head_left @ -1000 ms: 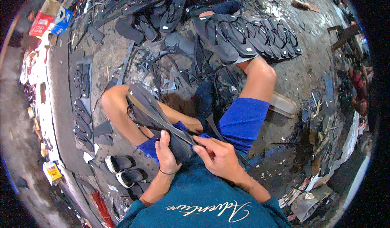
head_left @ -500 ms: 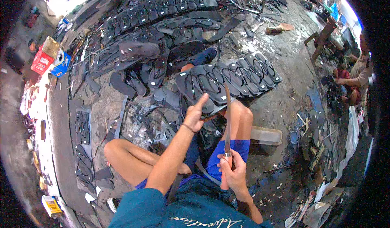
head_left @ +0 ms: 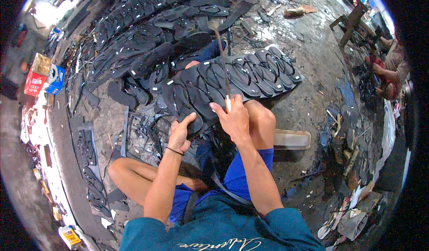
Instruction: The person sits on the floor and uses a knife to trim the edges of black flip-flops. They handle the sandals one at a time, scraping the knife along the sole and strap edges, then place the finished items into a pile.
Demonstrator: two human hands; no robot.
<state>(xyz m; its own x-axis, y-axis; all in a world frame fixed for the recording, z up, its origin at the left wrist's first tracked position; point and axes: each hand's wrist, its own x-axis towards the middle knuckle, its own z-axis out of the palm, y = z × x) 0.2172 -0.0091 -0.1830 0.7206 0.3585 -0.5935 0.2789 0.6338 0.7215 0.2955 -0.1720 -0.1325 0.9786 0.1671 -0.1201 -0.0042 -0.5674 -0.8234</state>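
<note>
A long black rubber sheet (head_left: 262, 94) lies slanted across my raised knee, bearing a row of several black flip-flops (head_left: 222, 77) with thin glossy straps and small white tags. My left hand (head_left: 180, 134) grips the near left end of this sheet, thumb on top of the last sole and fingers out of sight beneath. In my right hand (head_left: 234, 120) is a long-bladed knife (head_left: 222, 56), its light handle mostly covered by my fingers. The narrow blade points away from me, over the flip-flops. Whether its edge touches the rubber I cannot tell.
More flip-flops and black rubber pieces (head_left: 134, 45) pile up ahead and left. Another strip of flip-flops (head_left: 91, 166) lies at my left. A pale block (head_left: 292, 139) sits right of my knee. Scraps litter the floor; another person (head_left: 391, 70) sits at far right.
My right hand has brought the knife up and forward from near my lap to over the sheet. The left hand has moved left and nearer, and the sheet's near end has shifted left.
</note>
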